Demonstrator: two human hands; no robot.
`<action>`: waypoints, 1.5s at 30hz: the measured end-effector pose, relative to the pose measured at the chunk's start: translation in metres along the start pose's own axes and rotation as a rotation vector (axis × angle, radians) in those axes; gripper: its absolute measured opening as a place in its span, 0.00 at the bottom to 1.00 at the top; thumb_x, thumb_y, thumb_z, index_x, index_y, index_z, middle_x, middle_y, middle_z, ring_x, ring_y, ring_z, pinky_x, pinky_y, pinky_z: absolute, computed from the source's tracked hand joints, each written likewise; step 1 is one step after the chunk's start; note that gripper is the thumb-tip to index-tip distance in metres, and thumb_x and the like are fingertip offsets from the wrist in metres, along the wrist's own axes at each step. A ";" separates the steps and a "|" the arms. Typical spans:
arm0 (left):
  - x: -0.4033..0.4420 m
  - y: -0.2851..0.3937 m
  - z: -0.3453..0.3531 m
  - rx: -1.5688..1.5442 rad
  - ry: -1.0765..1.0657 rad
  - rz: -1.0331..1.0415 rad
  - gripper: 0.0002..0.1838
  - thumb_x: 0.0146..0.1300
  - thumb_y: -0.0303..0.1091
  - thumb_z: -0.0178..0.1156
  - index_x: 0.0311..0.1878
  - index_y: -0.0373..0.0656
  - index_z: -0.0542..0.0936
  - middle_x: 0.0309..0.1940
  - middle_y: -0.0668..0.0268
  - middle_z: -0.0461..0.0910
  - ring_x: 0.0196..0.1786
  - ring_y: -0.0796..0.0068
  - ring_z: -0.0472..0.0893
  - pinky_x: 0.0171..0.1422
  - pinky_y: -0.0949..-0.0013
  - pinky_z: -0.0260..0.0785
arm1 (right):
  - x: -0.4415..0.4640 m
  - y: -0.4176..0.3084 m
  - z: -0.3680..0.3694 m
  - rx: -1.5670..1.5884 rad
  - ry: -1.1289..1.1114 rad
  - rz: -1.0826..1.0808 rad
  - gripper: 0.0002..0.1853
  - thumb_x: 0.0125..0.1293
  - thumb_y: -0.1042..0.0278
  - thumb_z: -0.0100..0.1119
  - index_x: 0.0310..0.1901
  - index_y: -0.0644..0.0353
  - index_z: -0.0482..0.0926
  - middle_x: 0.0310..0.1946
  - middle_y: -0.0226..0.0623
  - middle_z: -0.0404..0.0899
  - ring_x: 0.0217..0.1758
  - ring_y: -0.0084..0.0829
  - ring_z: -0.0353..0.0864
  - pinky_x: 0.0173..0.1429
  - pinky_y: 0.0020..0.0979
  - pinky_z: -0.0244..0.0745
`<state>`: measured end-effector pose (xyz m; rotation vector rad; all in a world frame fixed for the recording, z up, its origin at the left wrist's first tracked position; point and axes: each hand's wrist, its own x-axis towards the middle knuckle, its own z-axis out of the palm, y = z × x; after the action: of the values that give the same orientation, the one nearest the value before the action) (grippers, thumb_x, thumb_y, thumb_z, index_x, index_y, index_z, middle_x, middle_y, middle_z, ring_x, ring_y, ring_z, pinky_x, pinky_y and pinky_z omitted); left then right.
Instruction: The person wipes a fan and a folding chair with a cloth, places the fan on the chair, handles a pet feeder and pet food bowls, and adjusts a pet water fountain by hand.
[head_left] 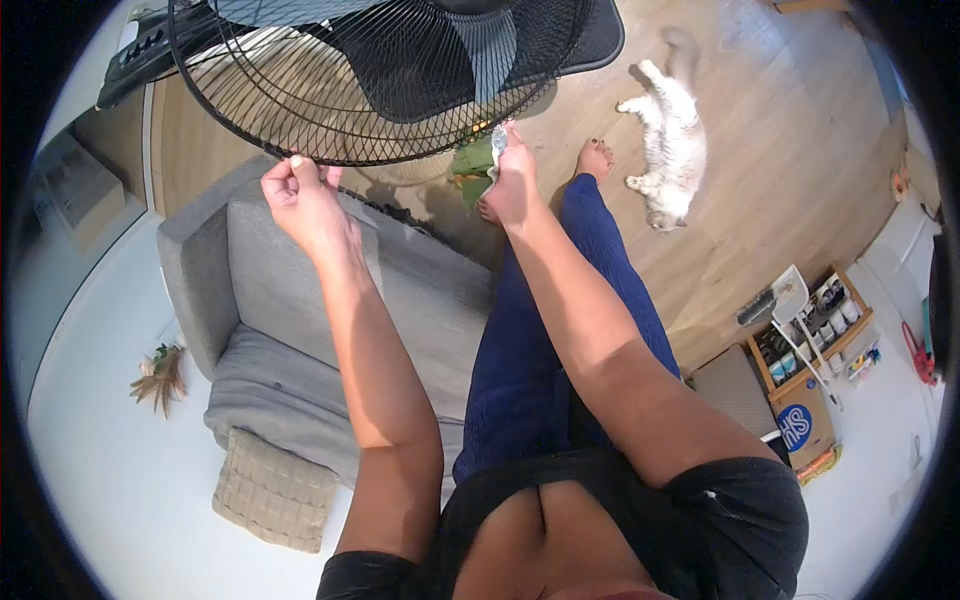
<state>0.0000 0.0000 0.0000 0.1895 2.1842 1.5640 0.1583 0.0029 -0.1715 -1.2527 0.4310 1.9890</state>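
Note:
A black wire fan grille (420,143) spans the top of the view, with dark and grey fan blades (485,50) behind its wires. My left hand (305,195) is closed on the lower left rim of the grille, fingertips pinched at the edge. My right hand (513,178) grips a green cloth (472,172) with a pale edge, just below the grille's lower right rim. Part of the cloth hangs to the left of that hand.
A grey sofa (290,270) stands at the left, with a beige cushion (275,490) below. A white cat (672,140) lies on the wooden floor (780,130) at the right. Beyond it are a wooden crate (857,300) of bottles and a cardboard box (815,425).

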 end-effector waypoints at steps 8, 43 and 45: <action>0.001 0.004 0.009 0.048 0.021 0.101 0.03 0.66 0.25 0.51 0.39 0.39 0.68 0.30 0.66 0.71 0.28 0.81 0.71 0.33 0.74 0.71 | -0.029 -0.010 0.011 -0.078 -0.050 -0.239 0.12 0.71 0.57 0.50 0.41 0.58 0.73 0.26 0.28 0.74 0.32 0.26 0.76 0.37 0.31 0.74; 0.009 0.003 0.035 -0.212 -0.169 0.066 0.46 0.47 0.50 0.73 0.63 0.61 0.52 0.59 0.55 0.66 0.56 0.52 0.72 0.49 0.48 0.70 | -0.018 -0.024 -0.006 0.048 -0.341 0.013 0.16 0.71 0.57 0.49 0.56 0.51 0.69 0.36 0.31 0.76 0.34 0.26 0.78 0.35 0.33 0.78; 0.009 0.003 0.038 -0.211 -0.171 0.059 0.45 0.48 0.50 0.73 0.62 0.61 0.52 0.58 0.55 0.67 0.55 0.53 0.73 0.49 0.48 0.70 | -0.015 -0.022 -0.007 0.071 -0.382 0.016 0.15 0.71 0.57 0.49 0.55 0.52 0.69 0.36 0.31 0.75 0.34 0.26 0.78 0.36 0.33 0.78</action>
<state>0.0077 0.0367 -0.0095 0.3109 1.8858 1.7300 0.1826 0.0075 -0.1595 -0.8013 0.3185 2.1445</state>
